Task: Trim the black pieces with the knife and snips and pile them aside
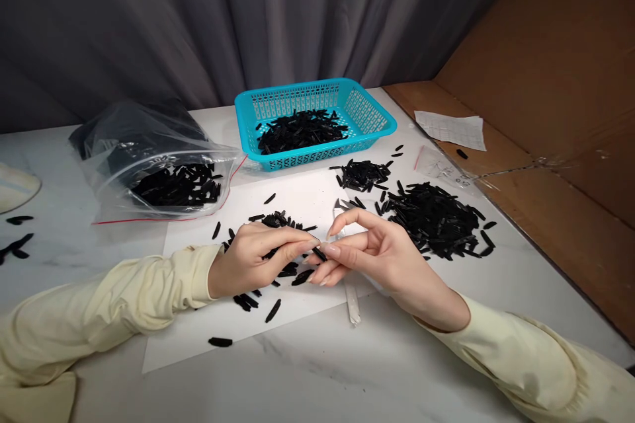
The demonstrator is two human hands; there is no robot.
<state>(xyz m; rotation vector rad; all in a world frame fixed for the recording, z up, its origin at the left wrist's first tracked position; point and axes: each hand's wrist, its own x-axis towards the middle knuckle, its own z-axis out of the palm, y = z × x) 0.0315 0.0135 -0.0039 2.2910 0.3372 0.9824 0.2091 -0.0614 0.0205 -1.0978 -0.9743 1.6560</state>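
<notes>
My left hand (265, 254) and my right hand (374, 252) meet over a white sheet (183, 337). Between their fingertips is a small black piece (319, 253), pinched from both sides. Under and around my left hand lie loose black pieces (272, 310). A tool with a whitish wrapped handle (352, 304) lies beneath my right hand, its dark tip showing above the fingers. Right of my right hand is a large heap of black pieces (436, 218), with a smaller pile (364, 174) behind.
A blue basket (364, 139) with black pieces stands at the back. An open plastic bag (106, 185) of black pieces lies left. Paper (451, 130) and a small clear bag (439, 166) lie near the cardboard (560, 79) at right. A pale object (17, 188) sits far left.
</notes>
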